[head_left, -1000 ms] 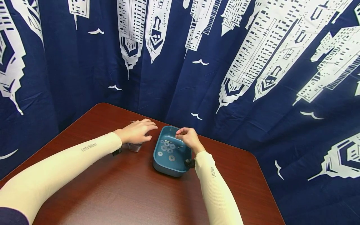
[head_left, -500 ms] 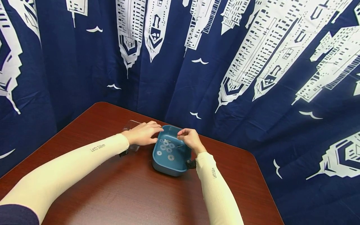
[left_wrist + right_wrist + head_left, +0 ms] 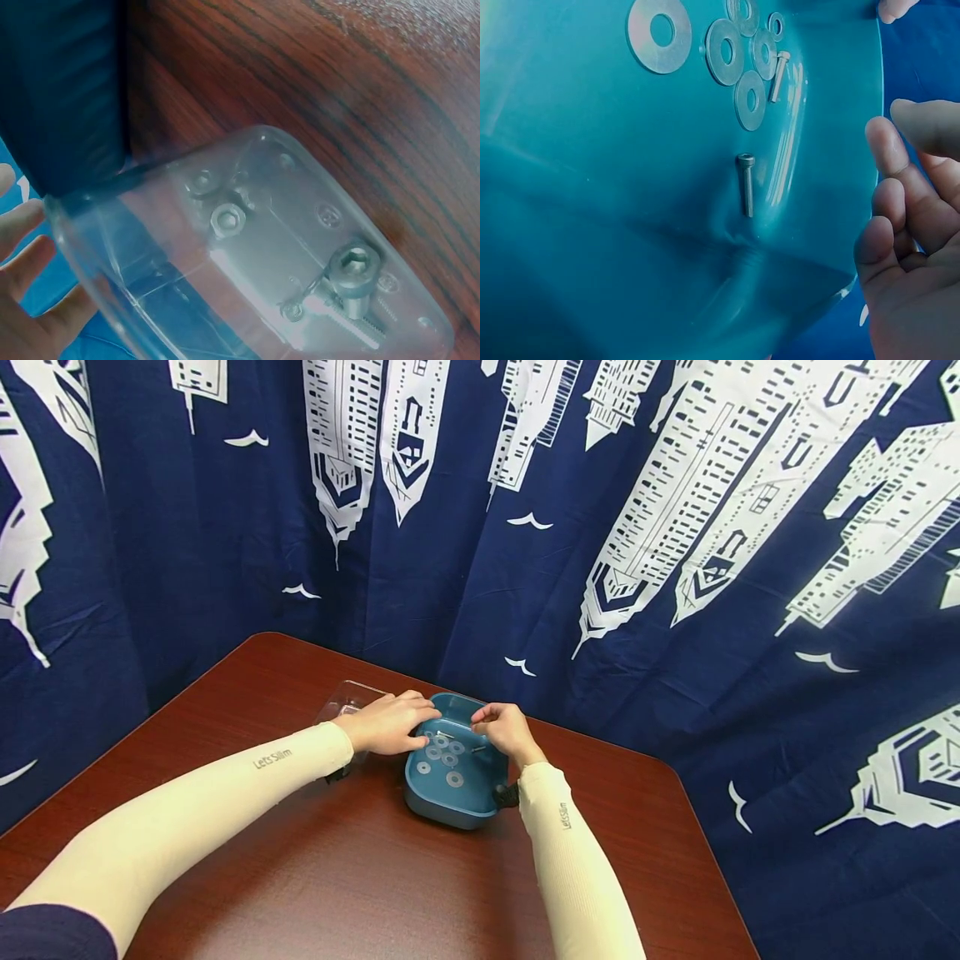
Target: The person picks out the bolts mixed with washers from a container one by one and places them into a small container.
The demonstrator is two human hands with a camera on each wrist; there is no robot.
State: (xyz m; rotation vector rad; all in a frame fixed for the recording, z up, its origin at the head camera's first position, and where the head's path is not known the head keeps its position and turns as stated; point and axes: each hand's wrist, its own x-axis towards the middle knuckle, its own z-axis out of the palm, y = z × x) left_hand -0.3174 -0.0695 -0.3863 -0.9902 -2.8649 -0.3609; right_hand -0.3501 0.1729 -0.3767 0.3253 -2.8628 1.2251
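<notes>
A blue tray [image 3: 472,793] holds several flat washers [image 3: 660,34] and two small socket-head bolts [image 3: 746,184]. My left hand [image 3: 393,724] reaches over its left rim, fingers spread and fingertips right at the edge. Above the tray's far right side hangs my right hand [image 3: 506,727], its fingers loosely bent and the thumb near the index finger. Nothing shows between them in the right wrist view. Beside the tray, partly covered by my left hand, is a clear plastic box [image 3: 341,697]. Inside it, the left wrist view shows a thick socket-head bolt [image 3: 354,270] and nuts [image 3: 227,220].
All of this stands on a reddish-brown wooden table [image 3: 360,877]. A dark blue curtain [image 3: 450,593] with white building prints hangs just behind the table's far edge.
My left hand has moved right, from over the clear box to the tray's left rim, uncovering more of the box. The right hand has stayed nearly still above the tray.
</notes>
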